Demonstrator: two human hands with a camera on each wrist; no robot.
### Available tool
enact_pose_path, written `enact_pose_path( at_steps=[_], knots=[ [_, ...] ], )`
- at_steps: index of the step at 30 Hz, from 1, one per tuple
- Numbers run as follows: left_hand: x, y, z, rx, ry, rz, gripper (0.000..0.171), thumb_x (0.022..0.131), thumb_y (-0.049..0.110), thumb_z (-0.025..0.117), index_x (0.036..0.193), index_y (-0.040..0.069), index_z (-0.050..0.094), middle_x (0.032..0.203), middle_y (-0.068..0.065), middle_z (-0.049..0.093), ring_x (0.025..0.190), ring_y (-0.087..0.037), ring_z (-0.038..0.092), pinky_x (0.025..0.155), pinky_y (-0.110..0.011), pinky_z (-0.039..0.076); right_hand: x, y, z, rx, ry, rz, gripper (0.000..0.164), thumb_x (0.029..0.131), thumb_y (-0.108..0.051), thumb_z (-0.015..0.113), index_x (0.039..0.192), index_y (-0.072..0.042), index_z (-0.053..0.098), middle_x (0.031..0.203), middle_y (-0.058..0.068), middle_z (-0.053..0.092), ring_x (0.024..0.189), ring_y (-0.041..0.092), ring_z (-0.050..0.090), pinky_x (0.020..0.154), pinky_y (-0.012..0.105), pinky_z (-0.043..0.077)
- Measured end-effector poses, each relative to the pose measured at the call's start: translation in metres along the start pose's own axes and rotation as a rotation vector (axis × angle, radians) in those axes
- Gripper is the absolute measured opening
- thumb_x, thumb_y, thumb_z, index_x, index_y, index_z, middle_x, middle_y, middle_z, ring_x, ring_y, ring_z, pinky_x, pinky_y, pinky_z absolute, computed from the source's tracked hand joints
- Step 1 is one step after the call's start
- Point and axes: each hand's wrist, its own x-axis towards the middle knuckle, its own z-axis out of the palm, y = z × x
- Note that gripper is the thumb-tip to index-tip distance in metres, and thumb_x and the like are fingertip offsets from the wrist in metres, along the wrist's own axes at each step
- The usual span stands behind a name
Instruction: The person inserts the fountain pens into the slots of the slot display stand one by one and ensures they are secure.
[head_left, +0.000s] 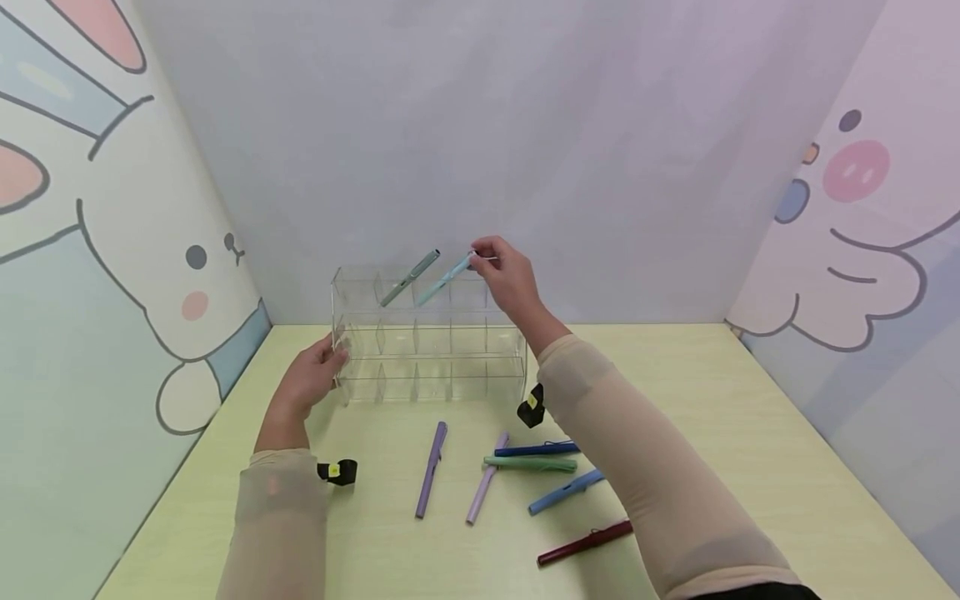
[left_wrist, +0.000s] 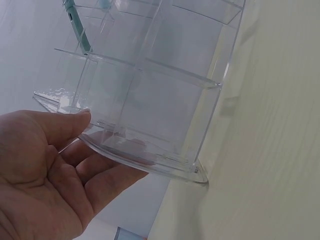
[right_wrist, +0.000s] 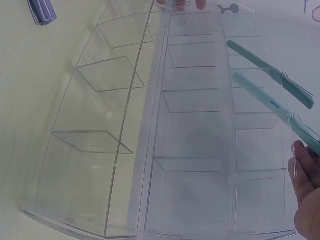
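A clear tiered pen rack (head_left: 431, 358) with divided compartments stands on the table. My left hand (head_left: 311, 377) grips its left side panel, thumb on one face and fingers beneath the edge in the left wrist view. At the top tier, my right hand (head_left: 510, 277) pinches the upper end of a light blue pen (head_left: 446, 281). This pen slants, its lower end at a top-row compartment. Just left of it, a grey-green pen (head_left: 410, 278) leans in the top tier at a similar slant. The right wrist view shows both pens (right_wrist: 270, 75) side by side, clips outward.
In front of the rack lie a purple pen (head_left: 431, 471), a lilac pen (head_left: 480, 496), a dark blue pen (head_left: 536, 449), a green pen (head_left: 532, 464), a blue pen (head_left: 564, 492) and a dark red pen (head_left: 585, 542). Some overlap. A grey wall (head_left: 637, 167) rises behind.
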Motion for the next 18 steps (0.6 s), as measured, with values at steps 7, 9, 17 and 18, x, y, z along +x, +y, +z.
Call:
enact_pose_path(
  at_steps=[7,9,17,18],
  knots=[
    [0.002,-0.002,0.0,-0.004,-0.008,-0.004,0.059,0.107,0.036,0.038,0.159,0.022,0.014,0.156,-0.022,0.033,0.141,-0.042,0.035,0.108,-0.057,0.042,-0.005,0.003,-0.006,0.031,-0.021,0.002,0.047,0.097,-0.028,0.063,0.141,-0.021,0.048,0.128,0.003,0.066,0.116,0.017,0.064,0.099,0.036,0.053],
    [0.002,-0.002,0.0,-0.006,-0.008,-0.007,0.058,0.107,0.035,0.038,0.159,0.022,0.014,0.156,-0.022,0.032,0.141,-0.042,0.034,0.108,-0.057,0.042,-0.008,0.004,-0.008,0.072,-0.033,-0.004,0.051,0.097,-0.029,0.063,0.144,-0.021,0.044,0.132,0.003,0.064,0.12,0.016,0.062,0.102,0.036,0.052],
    [0.003,-0.003,0.002,-0.01,-0.016,-0.019,0.058,0.108,0.032,0.038,0.159,0.022,0.013,0.157,-0.022,0.031,0.141,-0.042,0.034,0.109,-0.057,0.042,-0.031,-0.01,-0.028,0.181,-0.051,-0.03,0.057,0.099,-0.019,0.06,0.15,-0.01,0.036,0.147,0.016,0.049,0.135,0.029,0.049,0.111,0.043,0.043],
    [0.003,-0.003,0.002,-0.008,-0.014,-0.017,0.058,0.108,0.032,0.038,0.159,0.022,0.013,0.156,-0.022,0.032,0.141,-0.042,0.035,0.108,-0.057,0.042,-0.035,-0.011,-0.031,0.184,-0.046,-0.035,0.057,0.099,-0.018,0.06,0.15,-0.009,0.036,0.147,0.017,0.048,0.135,0.03,0.049,0.111,0.042,0.043]
  ],
)
